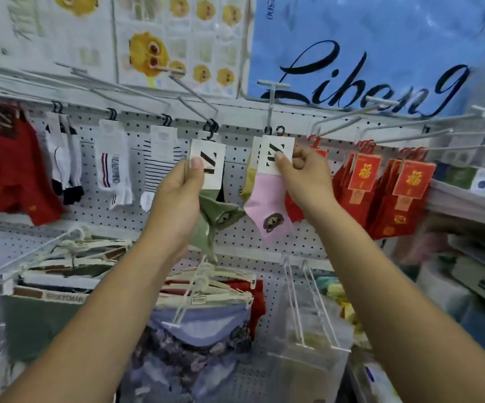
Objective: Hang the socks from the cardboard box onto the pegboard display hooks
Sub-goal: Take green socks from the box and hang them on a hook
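Observation:
My left hand [177,196] pinches the white card label of a green sock [215,219] whose black hanger sits at a metal hook [197,97] on the white pegboard [235,237]. My right hand [302,173] grips the card label of a pink sock [267,210] with a bear patch, hanging under the neighbouring hook [272,103]. A yellow-green sock [248,184] hangs just behind the pink one. The cardboard box is out of view.
White and striped socks [113,170] hang to the left, red garments [5,170] beyond them. Red sock packs [386,196] hang to the right. Several bare hooks [410,120] jut out at upper right. Hangers with underwear [206,298] fill the lower row.

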Demonstrator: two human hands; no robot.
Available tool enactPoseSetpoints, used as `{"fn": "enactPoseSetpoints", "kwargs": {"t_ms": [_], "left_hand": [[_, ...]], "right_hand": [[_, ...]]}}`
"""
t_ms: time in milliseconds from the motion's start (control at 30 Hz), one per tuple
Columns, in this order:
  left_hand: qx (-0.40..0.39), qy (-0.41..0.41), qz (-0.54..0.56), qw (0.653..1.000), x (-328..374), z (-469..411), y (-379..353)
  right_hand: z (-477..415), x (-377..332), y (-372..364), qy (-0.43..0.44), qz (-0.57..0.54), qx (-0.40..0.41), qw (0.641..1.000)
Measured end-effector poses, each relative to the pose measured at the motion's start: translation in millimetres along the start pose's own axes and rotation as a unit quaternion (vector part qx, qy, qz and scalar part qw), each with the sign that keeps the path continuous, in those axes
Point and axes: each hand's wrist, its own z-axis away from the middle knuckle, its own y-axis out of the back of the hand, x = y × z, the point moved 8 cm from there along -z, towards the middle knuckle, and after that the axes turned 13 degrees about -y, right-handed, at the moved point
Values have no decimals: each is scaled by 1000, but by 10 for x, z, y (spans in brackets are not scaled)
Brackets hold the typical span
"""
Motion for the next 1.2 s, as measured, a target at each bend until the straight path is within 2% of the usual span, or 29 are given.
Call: {"fn": "enactPoseSetpoints", "kwargs": {"t_ms": [133,267,633,700,800,933,1000,1100,1200], "left_hand": [[21,-24,-27,999,-1,-24,14],[4,-52,-41,998,-88,-28,-3],[7,-24,-21,999,-210,-169,-213],[6,-17,-12,1000,-222,-199,-255],[-4,-17,-13,1000,-228,-233,-341],[-34,-8,19,999,-216,-230,-537],[-37,-10,14,999,-188,-245,-589],[0,-82,-79,993,-29,-336,-550],[26,-180,-155,971,266,-444,-532]], "right_hand": [[-231,-25,-115,35,12,-20,999],[-360,-10,-234,46,23,-43,998],[-412,217,-243,5,30,-71,997],[-315,257,-156,2,7,-54,999],[-96,156,23,57,-14,5,998],[123,-34,-27,81,-67,-79,991],[135,-91,-43,87,-58,-89,991],[41,-126,29,95,-59,-52,992],[-116,-149,94,100,-46,-11,994]]}}
